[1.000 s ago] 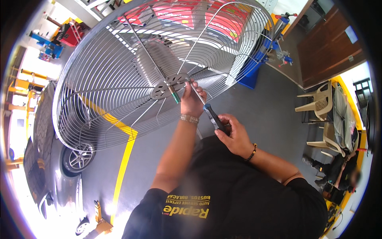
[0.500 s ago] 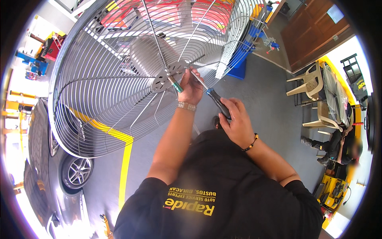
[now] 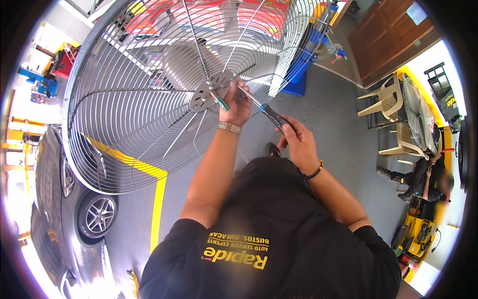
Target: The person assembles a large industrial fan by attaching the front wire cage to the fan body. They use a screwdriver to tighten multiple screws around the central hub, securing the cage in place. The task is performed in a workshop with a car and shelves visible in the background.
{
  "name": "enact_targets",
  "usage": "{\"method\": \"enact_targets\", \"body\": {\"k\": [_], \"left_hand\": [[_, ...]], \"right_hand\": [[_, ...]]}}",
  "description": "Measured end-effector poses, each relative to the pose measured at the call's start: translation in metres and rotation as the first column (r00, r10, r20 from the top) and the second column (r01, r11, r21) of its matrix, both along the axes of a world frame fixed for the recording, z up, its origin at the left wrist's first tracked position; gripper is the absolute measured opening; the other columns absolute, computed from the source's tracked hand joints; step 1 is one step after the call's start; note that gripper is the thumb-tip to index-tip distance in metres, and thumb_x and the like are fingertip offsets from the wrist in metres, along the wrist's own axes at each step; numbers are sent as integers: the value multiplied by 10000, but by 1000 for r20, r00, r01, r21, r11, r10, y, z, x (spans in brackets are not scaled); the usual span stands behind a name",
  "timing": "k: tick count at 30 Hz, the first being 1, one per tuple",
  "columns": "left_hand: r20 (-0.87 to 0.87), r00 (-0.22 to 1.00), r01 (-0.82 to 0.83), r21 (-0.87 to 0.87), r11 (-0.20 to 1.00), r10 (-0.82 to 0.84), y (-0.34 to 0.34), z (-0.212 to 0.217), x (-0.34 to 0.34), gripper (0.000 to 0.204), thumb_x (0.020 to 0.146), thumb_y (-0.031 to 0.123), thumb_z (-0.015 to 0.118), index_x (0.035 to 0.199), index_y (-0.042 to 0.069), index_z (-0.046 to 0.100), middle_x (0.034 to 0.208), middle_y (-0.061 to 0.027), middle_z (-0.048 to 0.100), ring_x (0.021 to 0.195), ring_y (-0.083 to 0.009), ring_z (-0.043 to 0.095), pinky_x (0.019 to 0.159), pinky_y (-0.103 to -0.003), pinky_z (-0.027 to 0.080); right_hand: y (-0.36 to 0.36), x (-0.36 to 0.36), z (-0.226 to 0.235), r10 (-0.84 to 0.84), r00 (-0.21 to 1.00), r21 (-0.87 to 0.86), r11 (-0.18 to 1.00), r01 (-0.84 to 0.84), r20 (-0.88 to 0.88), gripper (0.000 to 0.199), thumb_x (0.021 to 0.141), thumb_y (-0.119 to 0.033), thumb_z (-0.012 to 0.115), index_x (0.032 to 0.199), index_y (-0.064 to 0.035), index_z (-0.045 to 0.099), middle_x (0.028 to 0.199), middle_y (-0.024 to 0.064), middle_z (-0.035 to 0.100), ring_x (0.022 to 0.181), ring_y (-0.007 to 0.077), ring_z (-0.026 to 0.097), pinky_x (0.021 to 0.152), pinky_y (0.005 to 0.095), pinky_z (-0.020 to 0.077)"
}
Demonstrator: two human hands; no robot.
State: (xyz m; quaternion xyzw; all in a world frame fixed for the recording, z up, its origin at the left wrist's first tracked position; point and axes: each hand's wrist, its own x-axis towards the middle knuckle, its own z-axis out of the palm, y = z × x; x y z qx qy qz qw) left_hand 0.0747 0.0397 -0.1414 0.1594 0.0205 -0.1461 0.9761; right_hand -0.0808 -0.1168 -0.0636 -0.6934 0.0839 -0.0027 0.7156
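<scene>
A large metal fan guard [image 3: 134, 144] with curved wires fills the upper left, its round hub plate [image 3: 203, 99] pierced with holes. My right hand [image 3: 298, 142] grips the black and blue handle of a screwdriver [image 3: 271, 114]. The shaft runs up and left to the hub plate's edge, where its tip is hidden. My left hand [image 3: 236, 107] is closed about the tip end of the shaft, thumb by the plate. A green-handled tool [image 3: 219, 100] lies against the plate beside that thumb; whether the hand also holds it is unclear. A broad grey fan blade [image 3: 186, 65] shows behind the wires.
A dark grey car [image 3: 57, 199] stands at the left, near a yellow floor line [image 3: 158, 209]. Beige plastic chairs [image 3: 391, 99] are along the right, with a seated person [image 3: 423, 182] beyond. A brown door [image 3: 383, 40] is at the upper right, a blue bin [image 3: 297, 84] behind the fan.
My right hand has shifted slightly right, its fingers now lower on the handle's end. The fan guard sits a little higher in view. My left hand stays at the hub.
</scene>
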Motion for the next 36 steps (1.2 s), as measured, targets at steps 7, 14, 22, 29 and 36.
{"method": "enact_targets", "body": {"k": [7,14,22,29,36], "left_hand": [[-42,995,-89,52,995,92,-5,-5,4,175,882,221,704,933,113,576,851,-6,594,776,-140,592,684,-270,490],[-84,991,-104,61,993,108,-6,-9,5,246,839,242,767,960,109,599,863,-5,619,772,-141,597,699,-279,503],[54,997,51,18,999,-52,7,-7,-2,242,924,214,664,1106,86,568,940,14,615,868,-111,617,767,-244,537],[22,1000,-20,55,998,18,1,-9,5,173,922,217,667,1020,95,593,864,22,619,797,-113,608,719,-251,519],[-49,996,-76,94,993,81,-3,-9,4,169,906,262,689,958,122,610,834,39,618,747,-94,587,692,-244,496]], "right_hand": [[0,-1,-8,-21,992,230,972,49,-125,379,955,-135,592,1283,-2,458,922,88,628,624,96,582,536,252,477],[3,-7,-26,-33,999,-121,992,35,13,376,947,-147,608,1260,-2,459,944,95,627,696,105,614,591,257,479],[-12,1,-8,56,976,249,969,-3,-209,391,1015,-295,513,1240,23,476,839,91,639,646,140,621,562,253,464],[-4,-5,-12,15,978,-377,924,66,207,400,928,-243,625,1223,-15,480,768,125,635,635,163,628,558,313,480],[-10,-1,-20,45,997,-119,991,-52,-60,374,943,-254,604,1186,14,512,747,102,618,568,130,554,547,293,467]]}}
